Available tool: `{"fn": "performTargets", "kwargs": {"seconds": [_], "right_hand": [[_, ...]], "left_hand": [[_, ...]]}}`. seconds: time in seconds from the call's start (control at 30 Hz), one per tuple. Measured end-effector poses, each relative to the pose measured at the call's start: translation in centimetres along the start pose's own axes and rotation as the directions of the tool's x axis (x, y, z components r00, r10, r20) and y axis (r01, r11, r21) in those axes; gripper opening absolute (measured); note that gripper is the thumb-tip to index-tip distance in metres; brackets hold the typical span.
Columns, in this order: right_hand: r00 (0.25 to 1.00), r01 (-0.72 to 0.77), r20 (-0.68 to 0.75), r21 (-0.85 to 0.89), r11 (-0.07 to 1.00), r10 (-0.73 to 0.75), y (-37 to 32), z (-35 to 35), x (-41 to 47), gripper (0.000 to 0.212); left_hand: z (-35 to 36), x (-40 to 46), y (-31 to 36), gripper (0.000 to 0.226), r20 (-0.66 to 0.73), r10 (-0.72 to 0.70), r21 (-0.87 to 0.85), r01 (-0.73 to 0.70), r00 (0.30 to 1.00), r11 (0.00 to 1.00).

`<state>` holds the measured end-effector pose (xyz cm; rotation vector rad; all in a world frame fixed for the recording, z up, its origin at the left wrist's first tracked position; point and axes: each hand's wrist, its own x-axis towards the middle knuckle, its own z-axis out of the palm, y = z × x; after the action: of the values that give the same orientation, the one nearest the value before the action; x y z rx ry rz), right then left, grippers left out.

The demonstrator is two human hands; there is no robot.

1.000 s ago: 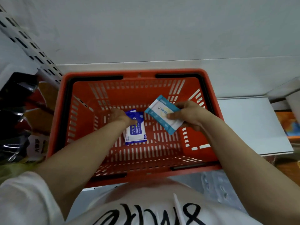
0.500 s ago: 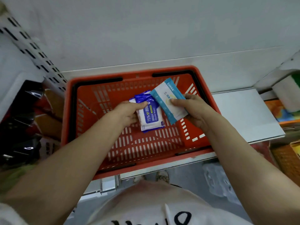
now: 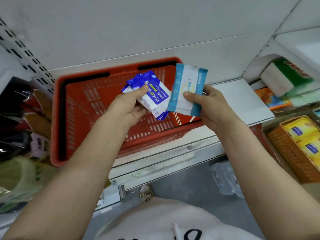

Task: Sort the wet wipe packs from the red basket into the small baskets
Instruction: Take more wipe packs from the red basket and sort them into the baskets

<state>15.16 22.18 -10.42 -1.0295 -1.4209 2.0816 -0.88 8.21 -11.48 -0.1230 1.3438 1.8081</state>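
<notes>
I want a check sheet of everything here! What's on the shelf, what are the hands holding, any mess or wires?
Surface: white shelf carrying the red basket.
Job's things: dark blue alcohol wipes pack and light blue wipes pack, both lifted above the red basket; no other packs visible in it.
Small baskets: orange basket lower right, holding yellow packs.
Clutter: dark packaged goods on the left; green and white box upper right.
Grippers: left hand grips the dark blue pack; right hand grips the light blue pack.
Cables: nothing seen.
Surroundings: white back panel, grey floor.
</notes>
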Motion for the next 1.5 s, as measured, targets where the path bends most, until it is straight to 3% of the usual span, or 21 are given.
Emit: {"fn": "performTargets", "kwargs": {"seconds": [0.17, 0.4, 0.57, 0.77, 0.93, 1.1, 1.4, 1.5], "right_hand": [[0.993, 0.073, -0.095, 0.086, 0.994, -0.065, -1.3, -9.1, -5.9, 0.038], [0.960, 0.145, -0.257, 0.103, 0.984, -0.115, 0.1, -26.8, -16.7, 0.027], [0.912, 0.138, -0.407, 0.183, 0.973, -0.053, 1.8, -38.6, -24.0, 0.031], [0.869, 0.135, -0.494, 0.190, 0.972, -0.024, 2.6, -47.5, -25.9, 0.025], [0.852, 0.082, -0.523, 0.156, 0.984, 0.012, 1.8, -55.4, -23.4, 0.025], [0.841, -0.008, -0.540, 0.076, 0.997, 0.048, -1.4, -64.0, -19.0, 0.031], [0.887, -0.093, -0.447, 0.064, 0.994, 0.112, -6.3, -73.6, -10.1, 0.036], [0.919, -0.115, -0.376, 0.041, 0.992, 0.122, -7.0, -75.8, -7.0, 0.024]], "left_hand": [[7.5, -5.2, -5.3, 0.017, 0.137, 0.009, 0.006, -0.010, 0.991, 1.000], [18.9, -12.1, -21.7, 0.016, 0.368, -0.032, 0.028, 0.023, 0.929, 0.999], [25.9, -16.0, -32.4, 0.018, 0.396, -0.172, 0.133, 0.129, 0.902, 0.983], [33.1, -16.8, -39.0, 0.018, 0.407, -0.232, 0.244, 0.139, 0.883, 0.960], [40.1, -14.2, -43.7, 0.017, 0.349, -0.199, 0.322, 0.082, 0.916, 0.943], [48.1, -11.0, -47.7, 0.020, 0.273, -0.229, 0.321, 0.136, 0.934, 0.937], [56.9, -6.8, -49.7, 0.032, 0.129, -0.253, 0.380, 0.188, 0.959, 0.906], [58.2, -5.5, -50.0, 0.035, 0.036, -0.236, 0.357, 0.208, 0.971, 0.911]]}}
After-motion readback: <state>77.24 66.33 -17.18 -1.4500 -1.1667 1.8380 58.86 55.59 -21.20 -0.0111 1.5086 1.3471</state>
